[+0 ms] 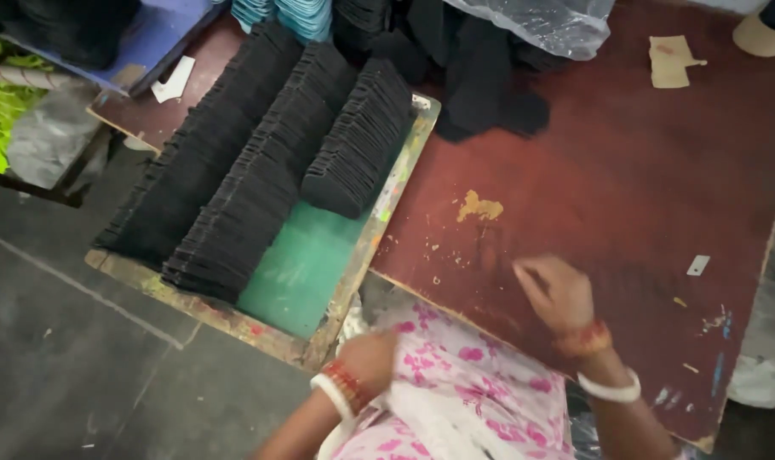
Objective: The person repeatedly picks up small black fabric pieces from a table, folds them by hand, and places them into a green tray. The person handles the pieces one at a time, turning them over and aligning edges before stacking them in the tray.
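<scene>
Closest to me is pink-flowered white cloth (456, 392) in the person's lap. The left hand (372, 358) rests curled against it, whether gripping I cannot tell. The right hand (558, 294) is blurred above the dark red table (626, 187), fingers loosely bent, holding nothing I can make out. Past the left hand a green-topped board (307, 264) carries three slanted rows of flat black pieces (260, 162), packed edge to edge. Farther back lie a heap of black fabric (481, 68) and a clear plastic bag (549, 21).
</scene>
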